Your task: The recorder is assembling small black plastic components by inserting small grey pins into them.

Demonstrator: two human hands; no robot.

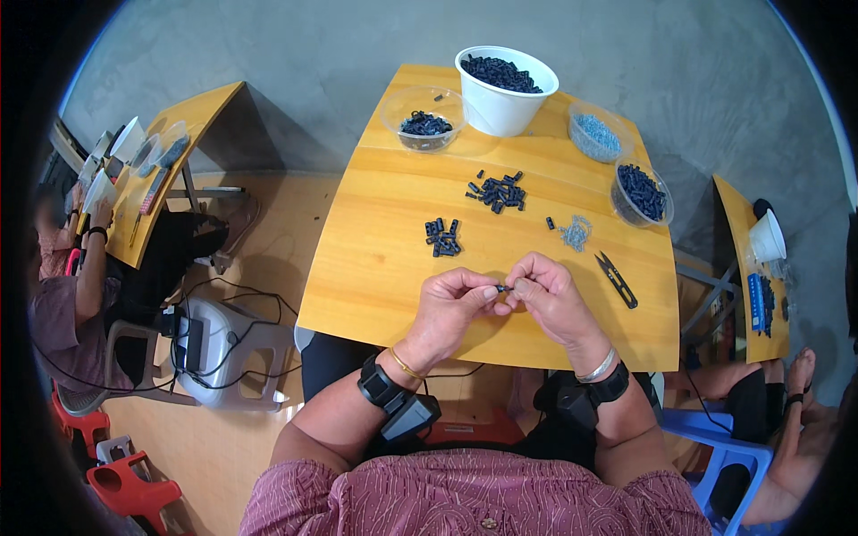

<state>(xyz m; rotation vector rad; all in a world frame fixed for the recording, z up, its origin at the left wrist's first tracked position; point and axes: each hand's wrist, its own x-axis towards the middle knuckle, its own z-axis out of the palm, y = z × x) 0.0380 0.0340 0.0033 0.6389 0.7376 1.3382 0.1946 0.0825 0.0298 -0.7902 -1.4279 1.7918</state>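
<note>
Over the near part of the wooden table, my left hand [456, 304] and my right hand [551, 299] meet, fingertips pinched on a small black plastic part [503, 288]. Its finer detail is too small to make out. Just beyond my left hand lies a small group of black plastic parts [441, 238], with a larger pile of black parts [499, 192] farther back. Past my right hand are a heap of small silvery metal pieces [576, 233] and a single black part [550, 223]. Black thread snips [617, 280] lie to the right of that hand.
A white bucket [506, 112] of black parts stands at the table's far edge. Beside it are clear bowls with black pieces [425, 125], light-blue pieces [596, 136] and more black parts [642, 193]. Other people sit at tables left and right; cables drape over a grey stool [228, 348].
</note>
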